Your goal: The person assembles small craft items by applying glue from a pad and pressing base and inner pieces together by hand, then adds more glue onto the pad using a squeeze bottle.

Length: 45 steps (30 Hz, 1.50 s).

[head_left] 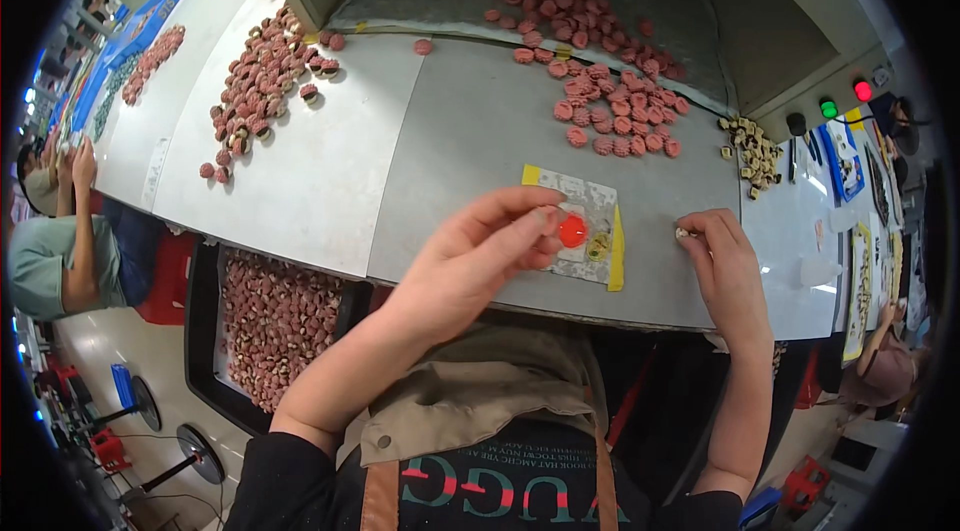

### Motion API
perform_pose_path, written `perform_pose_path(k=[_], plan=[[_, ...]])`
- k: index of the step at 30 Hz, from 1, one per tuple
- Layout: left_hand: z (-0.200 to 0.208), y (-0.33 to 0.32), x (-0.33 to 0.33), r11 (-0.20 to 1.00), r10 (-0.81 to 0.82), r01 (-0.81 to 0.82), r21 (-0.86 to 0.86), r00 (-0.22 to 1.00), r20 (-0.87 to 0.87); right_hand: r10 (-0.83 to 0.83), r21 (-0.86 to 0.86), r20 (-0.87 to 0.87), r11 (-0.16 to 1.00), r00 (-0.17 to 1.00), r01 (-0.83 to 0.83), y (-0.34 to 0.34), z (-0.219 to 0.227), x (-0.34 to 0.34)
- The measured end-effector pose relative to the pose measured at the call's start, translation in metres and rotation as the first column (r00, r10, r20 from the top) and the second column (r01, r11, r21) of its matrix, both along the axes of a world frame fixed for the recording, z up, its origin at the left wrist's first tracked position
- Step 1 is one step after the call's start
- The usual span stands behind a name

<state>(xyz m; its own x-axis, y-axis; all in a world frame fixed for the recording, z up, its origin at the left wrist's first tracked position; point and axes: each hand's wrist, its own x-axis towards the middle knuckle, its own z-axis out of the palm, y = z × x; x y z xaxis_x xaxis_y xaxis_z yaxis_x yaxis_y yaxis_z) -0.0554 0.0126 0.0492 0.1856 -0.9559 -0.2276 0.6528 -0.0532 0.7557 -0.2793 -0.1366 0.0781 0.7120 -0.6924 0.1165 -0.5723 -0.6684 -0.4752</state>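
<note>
My left hand (480, 249) hovers over a grey speckled plate (585, 190) edged with yellow tape. Its thumb and fingertips are pinched together, and what they hold, if anything, is hidden. Right beside those fingertips shows a bright red disc (573, 230); whether they touch it I cannot tell. To the right of the plate, my right hand (727, 266) pinches a small cream-coloured piece (682, 233) between thumb and fingers, close to the tabletop. Beyond the plate lies a loose group of pink ridged round pieces (625, 111), some showing a hollow side.
More pink pieces (565, 11) heap under a grey housing (800, 61). Cream-and-dark pieces (757, 156) cluster at right, near red and green buttons (829, 109). Pink-and-cream assembled pieces (255, 81) lie left; a black bin (205, 371) below holds many. Co-workers sit at both sides.
</note>
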Motion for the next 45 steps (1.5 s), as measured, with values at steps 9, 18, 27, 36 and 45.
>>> perform_pose_path(k=[9, 18, 27, 36, 45], plan=[[-0.013, 0.003, -0.001, 0.995, -0.082, 0.067, -0.07, 0.967, -0.241, 0.261, -0.009, 0.109, 0.965, 0.959, -0.261, 0.035, -0.008, 0.068], [-0.023, 0.006, 0.004, 0.989, -0.097, 0.061, -0.132, 0.953, -0.285, 0.335, -0.151, 0.053, 0.934, 0.941, -0.324, 0.034, -0.011, 0.08], [-0.019, 0.006, 0.004, 0.996, -0.038, 0.014, -0.085, 0.956, -0.292, 0.26, -0.034, 0.138, 0.966, 0.956, -0.258, 0.031, -0.016, 0.076], [-0.01, 0.003, -0.007, 0.999, -0.014, 0.008, -0.044, 0.991, -0.136, -0.127, 0.527, 0.548, 0.82, 0.826, -0.224, 0.056, -0.015, 0.073], [-0.027, 0.001, -0.029, 0.899, 0.355, -0.243, -0.365, 0.892, 0.279, -0.003, 0.231, 0.546, 0.962, 0.838, -0.147, 0.065, -0.017, 0.075]])
